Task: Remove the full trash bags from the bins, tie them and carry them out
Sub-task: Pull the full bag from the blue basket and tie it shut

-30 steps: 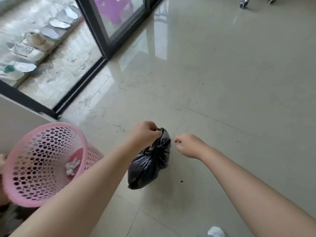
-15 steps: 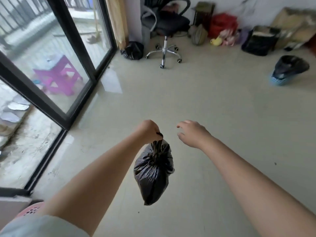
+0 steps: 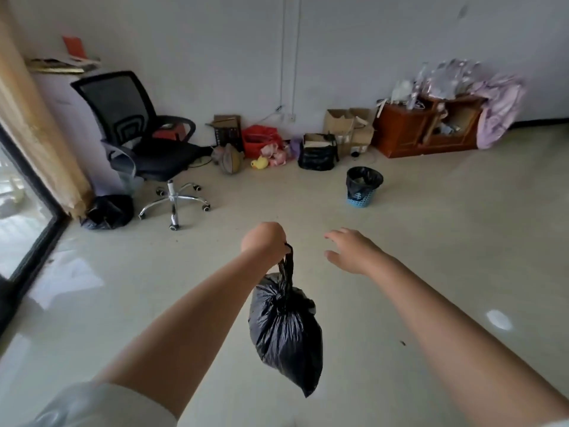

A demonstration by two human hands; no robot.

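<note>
Fingers [image 3: 278,238] of your left hand [image 3: 265,240] were curled tight around the knotted neck of the black trash bag [image 3: 286,331], which hung free in the air below your fist, clear of the floor [image 3: 446,241]. Your right hand [image 3: 351,251] was empty, fingers loosely spread and slightly bent, near the bag's neck but not touching it.

Change: a second before, you were looking down at the pink basket with the bag low over the tiles; at this moment your head was up, the far wall and whole room were in view, the pink basket was out of frame, and the bag hung lower from your fist on a stretched neck. Judged from that, bag one was out and tied, so the carrying step was under way.

Largest first: the office chair [image 3: 144,140] stood at left, the wooden cabinet [image 3: 428,131] at the far right wall. A dark bag [image 3: 107,211] lay by the curtain, possibly another tied one, can't confirm. The blue bin [image 3: 363,188] with a black liner stood on open floor, well apart from you, liner still in, likely the next pickup. Small yellow duck toy [image 3: 259,163] sat among the wall clutter.

Writing: none readable; the boxes and the red paper on the wall were too blurred.
</note>
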